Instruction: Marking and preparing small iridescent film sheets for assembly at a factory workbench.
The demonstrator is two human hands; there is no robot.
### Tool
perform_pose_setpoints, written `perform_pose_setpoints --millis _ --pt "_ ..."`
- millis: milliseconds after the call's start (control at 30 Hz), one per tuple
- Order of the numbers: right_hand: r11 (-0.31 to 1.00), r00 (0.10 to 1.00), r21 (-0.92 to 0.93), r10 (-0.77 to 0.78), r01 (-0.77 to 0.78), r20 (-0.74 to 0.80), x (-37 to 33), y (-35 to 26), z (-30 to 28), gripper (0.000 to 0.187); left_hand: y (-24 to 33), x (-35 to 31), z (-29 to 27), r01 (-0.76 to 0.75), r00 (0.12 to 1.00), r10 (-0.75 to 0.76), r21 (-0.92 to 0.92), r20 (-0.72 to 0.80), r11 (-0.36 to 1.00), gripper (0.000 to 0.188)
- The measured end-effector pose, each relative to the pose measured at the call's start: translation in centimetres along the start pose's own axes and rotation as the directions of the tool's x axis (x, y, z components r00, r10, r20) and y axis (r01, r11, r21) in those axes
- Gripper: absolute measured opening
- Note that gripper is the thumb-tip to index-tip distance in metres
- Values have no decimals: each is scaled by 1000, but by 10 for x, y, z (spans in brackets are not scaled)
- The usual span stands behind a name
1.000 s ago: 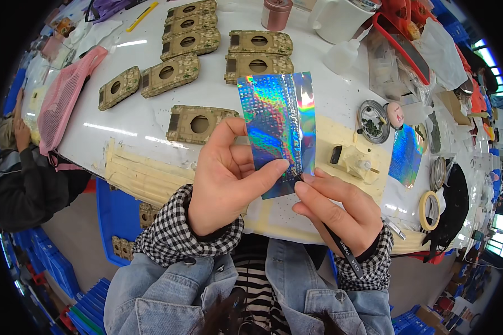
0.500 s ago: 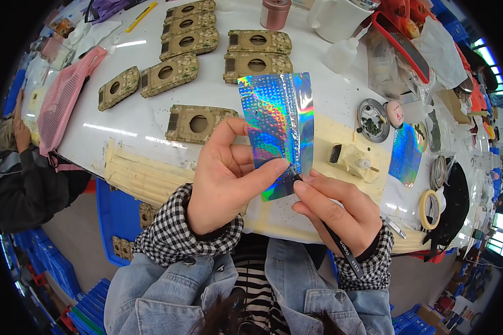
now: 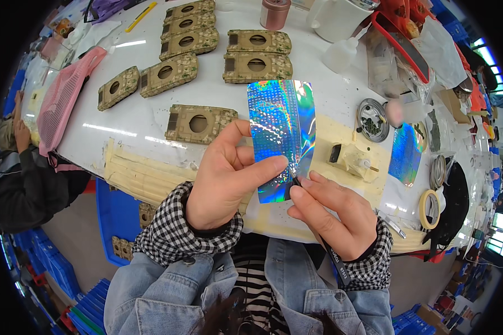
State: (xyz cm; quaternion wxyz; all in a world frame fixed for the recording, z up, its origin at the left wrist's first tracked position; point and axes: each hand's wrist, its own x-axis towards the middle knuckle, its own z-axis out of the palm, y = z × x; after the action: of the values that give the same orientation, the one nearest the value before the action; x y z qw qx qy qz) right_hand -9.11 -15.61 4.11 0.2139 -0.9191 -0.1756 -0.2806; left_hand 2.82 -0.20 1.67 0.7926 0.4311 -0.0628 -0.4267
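Observation:
My left hand (image 3: pixel 223 181) pinches a shiny holographic sticker sheet (image 3: pixel 274 120), thumb on its face and fingers behind it. Rows of small squares cover most of the sheet, beside a smoother strip on its right. My right hand (image 3: pixel 341 215) grips slim black tweezers (image 3: pixel 334 258), their tips touching the sheet close to my left thumb. Whether the tips hold a sticker is too small to tell. Just beyond my left hand lies a camouflage-patterned model tank hull (image 3: pixel 179 124) with a round hole in its top.
Several more tank hulls (image 3: pixel 257 66) stand farther back. On the right are a beige block with a small peg (image 3: pixel 356 161), a round tin of dark green bits (image 3: pixel 373 120), another holographic sheet (image 3: pixel 406 153) and a tape roll (image 3: pixel 430 209). A pink mesh bag (image 3: pixel 70 106) lies left.
The sheet has shifted slightly right and down and turned, so its reflections are bluer. My right hand with the tweezers has moved a little left and down.

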Motion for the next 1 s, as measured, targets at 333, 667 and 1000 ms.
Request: perform_pose_setpoints --millis 333,667,1000 --pt "998 998 26 62 -62 0 2 -2 0 37 -2 -2 1 -116 993 119 98 -19 988 42" --pt "994 995 42 103 -103 4 1 -5 0 38 -1 -3 2 -111 993 116 121 -27 986 42" --pt "982 986 93 165 -165 6 1 -5 0 39 -1 -6 5 -185 981 192 181 -22 966 44"
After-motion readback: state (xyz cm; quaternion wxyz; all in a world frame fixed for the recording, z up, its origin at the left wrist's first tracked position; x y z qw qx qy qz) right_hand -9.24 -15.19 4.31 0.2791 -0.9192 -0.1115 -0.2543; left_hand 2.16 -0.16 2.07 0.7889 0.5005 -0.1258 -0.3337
